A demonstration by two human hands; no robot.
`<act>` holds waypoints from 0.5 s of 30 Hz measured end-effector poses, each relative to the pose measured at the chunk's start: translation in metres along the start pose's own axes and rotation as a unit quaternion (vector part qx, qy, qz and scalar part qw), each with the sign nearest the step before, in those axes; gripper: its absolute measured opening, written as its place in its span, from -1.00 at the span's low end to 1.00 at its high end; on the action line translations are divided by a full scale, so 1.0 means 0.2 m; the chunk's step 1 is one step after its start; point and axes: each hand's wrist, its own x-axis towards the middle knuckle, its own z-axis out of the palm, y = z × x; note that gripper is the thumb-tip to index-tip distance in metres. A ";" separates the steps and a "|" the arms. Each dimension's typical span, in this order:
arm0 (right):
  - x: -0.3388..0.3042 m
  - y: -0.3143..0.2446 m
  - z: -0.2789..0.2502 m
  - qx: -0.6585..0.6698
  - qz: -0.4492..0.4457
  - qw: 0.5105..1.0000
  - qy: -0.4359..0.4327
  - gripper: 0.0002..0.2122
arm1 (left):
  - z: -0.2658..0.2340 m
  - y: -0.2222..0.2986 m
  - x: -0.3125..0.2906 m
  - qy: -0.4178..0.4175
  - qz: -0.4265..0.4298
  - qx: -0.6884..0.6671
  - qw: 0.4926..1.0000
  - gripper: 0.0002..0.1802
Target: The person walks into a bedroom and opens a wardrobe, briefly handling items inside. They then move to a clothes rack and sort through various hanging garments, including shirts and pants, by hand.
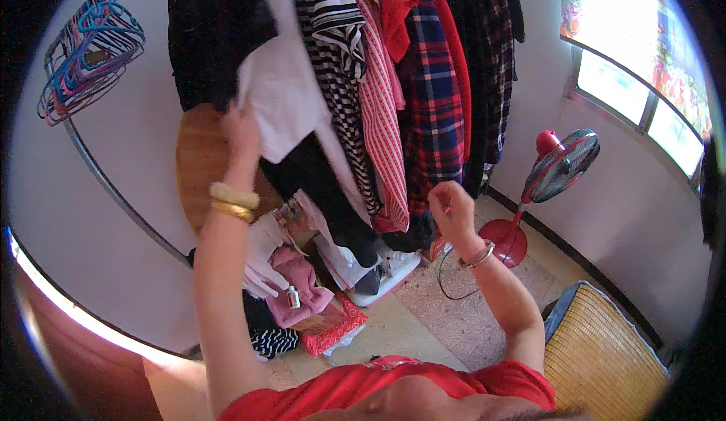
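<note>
My left hand (240, 130) is raised at the lower edge of a black garment (215, 39), right beside a white garment (283, 99). It is smeared by motion and its fingertips are hard to make out, so I cannot tell whether it grips the cloth. Just in front of the hem of a blue and red plaid shirt (437, 80) is my right hand (454, 213), with its fingers curled in. Anything inside those fingers is hidden. Between the two hands hang a black-and-white striped garment (344, 88) and a red-and-white patterned one (382, 118).
Many plastic hangers (94, 58) hang bunched on the rack at far left. Pink cloth (295, 270) and a small white bottle (293, 296) lie in the pile below. A red standing fan (510, 243) is at right, near a woven mat (605, 353).
</note>
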 end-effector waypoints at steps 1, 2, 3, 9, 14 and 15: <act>0.03 0.00 0.00 0.005 0.013 1.000 0.014 -0.91 | -0.07 -0.11 0.06 0.018 -0.005 -0.024 1.000 -0.63; 0.05 0.04 0.01 0.039 0.040 0.998 0.026 -0.91 | -0.13 -0.13 0.08 0.051 0.030 -0.007 0.998 -0.62; 0.09 0.04 0.00 0.095 0.070 0.992 0.038 -0.92 | -0.17 -0.07 0.08 0.080 0.066 0.002 0.995 -0.62; 0.37 -0.14 0.14 0.021 -0.060 0.994 0.090 -0.91 | -0.41 0.03 0.04 -0.024 0.021 0.092 0.995 -0.46; 0.54 -0.25 0.32 -0.108 -0.117 0.984 0.080 -0.67 | -0.48 -0.15 0.13 0.063 0.081 0.080 0.991 -0.54; 0.55 -0.25 0.34 -0.152 -0.109 0.980 0.070 -0.65 | -0.49 -0.15 0.12 0.070 0.088 0.054 0.992 -0.56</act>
